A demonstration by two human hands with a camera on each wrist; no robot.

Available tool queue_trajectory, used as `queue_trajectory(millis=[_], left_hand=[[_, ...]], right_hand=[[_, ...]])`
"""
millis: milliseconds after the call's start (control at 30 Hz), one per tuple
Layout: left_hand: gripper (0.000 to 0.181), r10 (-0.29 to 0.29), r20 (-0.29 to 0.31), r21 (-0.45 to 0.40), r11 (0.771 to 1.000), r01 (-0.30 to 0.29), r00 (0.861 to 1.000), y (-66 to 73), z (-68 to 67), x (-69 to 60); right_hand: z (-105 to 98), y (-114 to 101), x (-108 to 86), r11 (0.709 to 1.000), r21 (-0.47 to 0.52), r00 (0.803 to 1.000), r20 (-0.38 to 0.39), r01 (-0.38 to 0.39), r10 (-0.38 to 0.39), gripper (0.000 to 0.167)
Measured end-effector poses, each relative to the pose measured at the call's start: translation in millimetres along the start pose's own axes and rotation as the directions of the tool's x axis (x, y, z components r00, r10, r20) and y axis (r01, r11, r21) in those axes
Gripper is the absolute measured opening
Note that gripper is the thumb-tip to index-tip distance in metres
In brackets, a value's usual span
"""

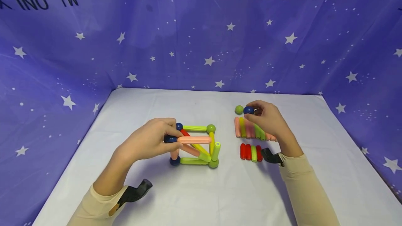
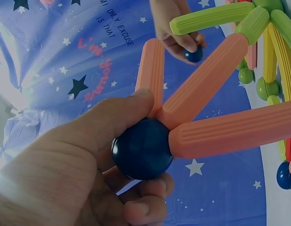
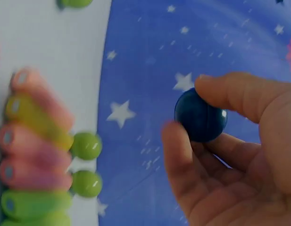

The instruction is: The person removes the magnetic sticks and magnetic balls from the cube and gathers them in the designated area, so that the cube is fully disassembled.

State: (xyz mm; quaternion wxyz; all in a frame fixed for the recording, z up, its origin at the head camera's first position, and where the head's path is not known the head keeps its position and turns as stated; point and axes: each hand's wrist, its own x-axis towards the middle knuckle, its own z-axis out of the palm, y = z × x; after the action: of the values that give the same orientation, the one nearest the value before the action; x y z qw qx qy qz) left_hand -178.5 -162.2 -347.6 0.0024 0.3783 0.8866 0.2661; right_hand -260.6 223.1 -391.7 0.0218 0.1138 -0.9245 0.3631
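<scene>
My left hand [image 1: 152,138] pinches a dark blue ball [image 2: 143,148] at an upper corner of a frame of magnetic sticks and balls. Pink sticks [image 2: 235,129] run out from that ball. Lower down, the frame has a green stick [image 1: 194,161] between a blue ball [image 1: 175,160] and a green ball [image 1: 213,163]. A short light green stick [image 1: 216,151] stands up near the green ball. To the right, my right hand [image 1: 267,116] holds a second blue ball [image 3: 201,115] between thumb and fingers, raised above the table.
Beneath my right hand lies a row of pink, yellow and green sticks [image 1: 242,127], partly covered. Two loose green balls [image 3: 86,183] sit by that row. Shorter red and green sticks [image 1: 248,152] lie closer. A starry purple cloth [image 1: 188,37] hangs behind the white table [image 1: 201,198].
</scene>
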Motion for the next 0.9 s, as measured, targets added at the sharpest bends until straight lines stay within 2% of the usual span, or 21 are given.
queue_trajectory(millis=[133,267,367,500,633,733,900], left_hand=[[0.005,-0.025,0.014,-0.004,1.0,0.025,1.0,1.4,0.7,-0.1],[0.007,-0.032,0.015,-0.003,0.999,0.032,0.999,2.3,1.5,-0.5],[0.005,-0.028,0.006,0.015,0.999,0.028,1.0,2.1,0.2,-0.2],[0.005,-0.032,-0.003,0.034,0.999,0.032,0.999,2.1,-1.5,-1.7],[0.003,-0.036,-0.003,0.036,0.999,0.036,0.999,2.5,-0.9,-3.2],[0.009,-0.04,0.002,0.034,0.999,0.04,0.999,3.2,-0.3,-3.2],[0.009,-0.058,0.005,0.034,0.998,0.058,0.998,4.2,-0.8,-1.1]], right_hand=[[-5.3,23.1,11.0,0.99,-0.133,0.999,-0.004,-0.054,0.054,0.039],[-17.0,45.4,28.2,0.961,-0.253,0.99,0.05,-0.115,0.131,0.04],[-24.0,57.5,45.0,0.934,-0.32,0.976,0.093,-0.157,0.196,0.041],[-22.6,66.9,63.4,0.915,-0.375,0.961,0.163,-0.149,0.224,0.039],[-14.8,69.7,72.6,0.91,-0.392,0.95,0.21,-0.134,0.231,0.038],[-10.0,69.5,74.9,0.905,-0.402,0.948,0.211,-0.139,0.239,0.039],[-6.5,69.0,75.8,0.892,-0.424,0.95,0.186,-0.154,0.252,0.042]])
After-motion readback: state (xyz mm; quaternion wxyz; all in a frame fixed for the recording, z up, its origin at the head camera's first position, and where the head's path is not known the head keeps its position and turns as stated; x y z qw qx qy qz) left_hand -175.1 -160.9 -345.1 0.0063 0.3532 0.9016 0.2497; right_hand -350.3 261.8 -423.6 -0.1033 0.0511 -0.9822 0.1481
